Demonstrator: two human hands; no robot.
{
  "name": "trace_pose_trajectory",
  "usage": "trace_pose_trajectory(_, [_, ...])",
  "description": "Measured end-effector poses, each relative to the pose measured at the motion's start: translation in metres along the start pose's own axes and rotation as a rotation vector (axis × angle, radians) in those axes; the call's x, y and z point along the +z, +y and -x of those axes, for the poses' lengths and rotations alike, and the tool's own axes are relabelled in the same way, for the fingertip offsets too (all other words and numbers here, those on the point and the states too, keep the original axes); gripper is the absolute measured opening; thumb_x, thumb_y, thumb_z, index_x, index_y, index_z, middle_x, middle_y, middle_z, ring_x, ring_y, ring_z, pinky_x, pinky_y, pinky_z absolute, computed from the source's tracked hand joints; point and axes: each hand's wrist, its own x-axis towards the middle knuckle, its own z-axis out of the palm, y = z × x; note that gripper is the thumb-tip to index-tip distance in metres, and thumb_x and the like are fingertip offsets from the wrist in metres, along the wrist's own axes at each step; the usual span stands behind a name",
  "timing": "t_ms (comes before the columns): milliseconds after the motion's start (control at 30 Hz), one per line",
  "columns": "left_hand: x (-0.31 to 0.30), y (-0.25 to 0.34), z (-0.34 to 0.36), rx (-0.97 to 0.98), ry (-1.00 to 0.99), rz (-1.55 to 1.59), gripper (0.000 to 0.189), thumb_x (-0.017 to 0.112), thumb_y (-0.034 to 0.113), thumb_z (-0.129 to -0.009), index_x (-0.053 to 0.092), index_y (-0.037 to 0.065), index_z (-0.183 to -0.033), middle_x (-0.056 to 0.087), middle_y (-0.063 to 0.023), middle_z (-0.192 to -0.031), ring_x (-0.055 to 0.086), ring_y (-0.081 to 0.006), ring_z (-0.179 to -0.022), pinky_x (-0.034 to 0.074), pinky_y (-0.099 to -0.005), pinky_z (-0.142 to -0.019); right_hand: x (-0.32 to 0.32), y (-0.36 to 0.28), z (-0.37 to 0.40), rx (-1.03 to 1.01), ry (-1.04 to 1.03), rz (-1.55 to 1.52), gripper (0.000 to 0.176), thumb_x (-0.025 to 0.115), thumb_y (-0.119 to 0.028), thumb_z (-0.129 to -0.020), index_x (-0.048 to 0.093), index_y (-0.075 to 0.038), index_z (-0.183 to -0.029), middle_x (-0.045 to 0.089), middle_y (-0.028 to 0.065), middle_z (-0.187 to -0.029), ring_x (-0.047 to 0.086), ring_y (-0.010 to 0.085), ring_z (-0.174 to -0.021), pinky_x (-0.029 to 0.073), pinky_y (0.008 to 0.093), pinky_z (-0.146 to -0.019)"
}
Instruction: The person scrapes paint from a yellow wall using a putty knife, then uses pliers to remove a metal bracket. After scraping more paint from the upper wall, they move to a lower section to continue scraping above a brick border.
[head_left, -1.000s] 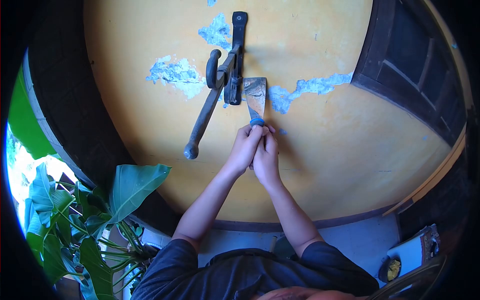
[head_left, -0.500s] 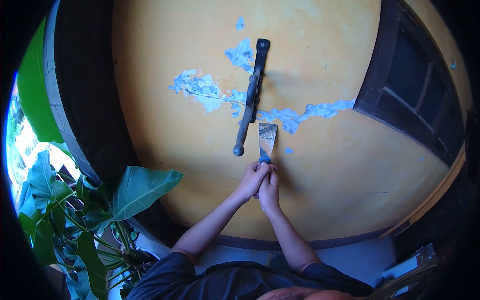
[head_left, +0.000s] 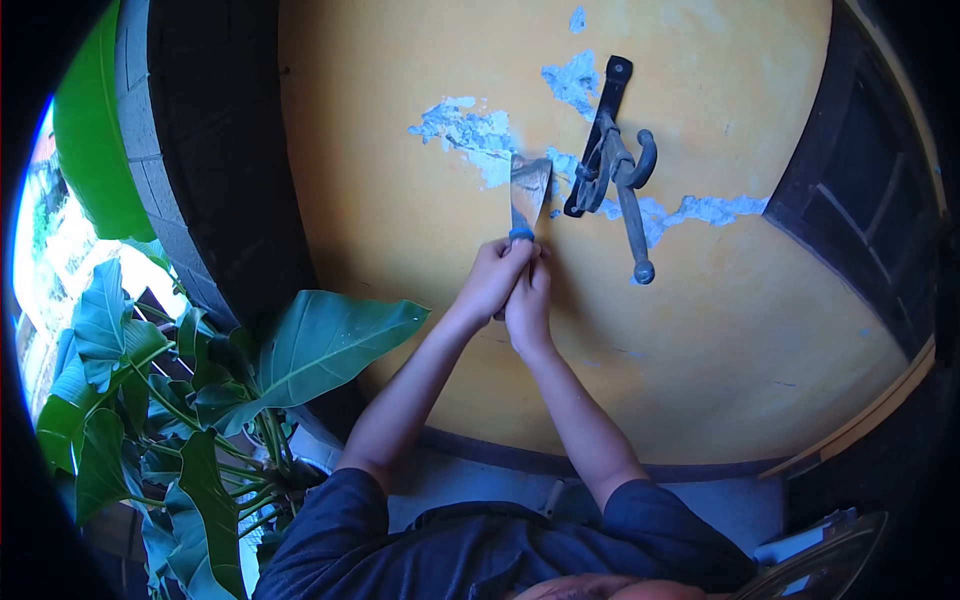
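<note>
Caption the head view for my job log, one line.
Both hands grip a putty knife upright before a yellow wall with peeling patches, left of a dark metal bracket.

Two hands, one left (head_left: 492, 277) and one right (head_left: 528, 305), are at centre, with two forearms below. There is one putty knife (head_left: 530, 190) and, right of centre at the top, one metal wall bracket (head_left: 603, 140) with one hook (head_left: 645, 160) and one ball-ended rod (head_left: 633, 225). Of bare plaster patches, one small (head_left: 577, 18) is at top centre, one larger (head_left: 572, 82) beneath it, one (head_left: 465, 130) left of the blade and one long (head_left: 700, 209) towards the right; smaller bits are too broken up to count. One leafy plant (head_left: 335, 345) fills the lower left, its overlapping leaves uncountable. One dark shirt (head_left: 470, 540) shows two sleeves at the bottom.
</note>
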Motion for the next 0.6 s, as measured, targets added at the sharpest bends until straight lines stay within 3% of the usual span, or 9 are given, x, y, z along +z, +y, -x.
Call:
trace_pose_trajectory(33, [-0.002,0.010,-0.006,0.003,-0.014,-0.040,0.039,0.056,0.032,-0.100,0.070,-0.004,-0.102,0.069,-0.0098,-0.084,0.065,-0.0159,-0.073,0.054,-0.0315,-0.070,0.006,-0.003,-0.005,-0.040,0.035,-0.054,0.038,0.045,-0.034,-0.112,0.058,0.002,-0.109,0.064,0.0071,-0.086,0.064,0.0140,-0.081,0.052,0.0337,-0.070])
trace_pose_trajectory(67, [-0.005,0.012,-0.010,0.021,-0.055,-0.086,0.041,0.054,0.035,-0.103,0.067,-0.004,-0.108,0.070,-0.0123,-0.083,0.069,-0.0202,-0.072,0.056,-0.0322,-0.068,0.006,-0.009,-0.001,0.018,0.020,-0.070,0.038,0.046,-0.034,-0.112,0.059,0.001,-0.110,0.064,0.0074,-0.088,0.064,0.0141,-0.083,0.052,0.0334,-0.072])
trace_pose_trajectory(133, [-0.006,0.008,-0.006,0.057,-0.071,-0.062,0.042,0.054,0.036,-0.103,0.066,-0.003,-0.111,0.070,-0.0129,-0.086,0.069,-0.0194,-0.075,0.056,-0.0323,-0.070,0.006,-0.029,0.002,0.122,-0.004,-0.108,0.039,0.046,-0.036,-0.112,0.060,0.001,-0.113,0.066,0.0079,-0.092,0.064,0.0144,-0.087,0.052,0.0328,-0.075])
trace_pose_trajectory(267, [-0.007,0.005,0.004,0.061,-0.065,0.224,0.044,0.052,0.040,-0.106,0.065,0.000,-0.118,0.070,-0.0119,-0.097,0.068,-0.0165,-0.084,0.055,-0.0307,-0.076,0.015,-0.031,-0.008,-0.001,0.068,-0.119,0.041,0.048,-0.036,-0.111,0.062,0.001,-0.118,0.068,0.0096,-0.097,0.063,0.0144,-0.093,0.050,0.0323,-0.081])
trace_pose_trajectory(333, [-0.004,0.023,-0.001,0.125,-0.037,0.123,0.046,0.050,0.041,-0.108,0.063,-0.001,-0.123,0.070,-0.0111,-0.105,0.067,-0.0154,-0.092,0.054,-0.0294,-0.081,0.020,-0.057,-0.022,0.011,0.054,-0.116,0.041,0.049,-0.036,-0.111,0.064,0.001,-0.119,0.069,0.0104,-0.099,0.062,0.0143,-0.093,0.049,0.0325,-0.083])
trace_pose_trajectory(433, [0.006,0.070,-0.016,0.278,0.009,0.036,0.052,0.050,0.041,-0.109,0.061,-0.002,-0.138,0.069,-0.0110,-0.120,0.064,-0.0148,-0.107,0.051,-0.0281,-0.091,0.035,-0.081,-0.054,-0.060,0.042,-0.299,0.041,0.048,-0.035,-0.111,0.064,0.003,-0.109,0.066,0.0090,-0.093,0.061,0.0139,-0.089,0.049,0.0317,-0.080])
trace_pose_trajectory(600, [0.013,0.146,-0.032,0.300,0.026,-0.039,0.056,0.053,0.046,-0.108,0.066,-0.006,-0.124,0.071,-0.0127,-0.108,0.066,-0.0137,-0.097,0.053,-0.0279,-0.085,0.052,-0.165,-0.083,0.024,-0.096,-0.390,0.047,0.046,-0.044,-0.111,0.061,-0.001,-0.101,0.059,0.0034,-0.084,0.057,0.0119,-0.079,0.048,0.0308,-0.068])
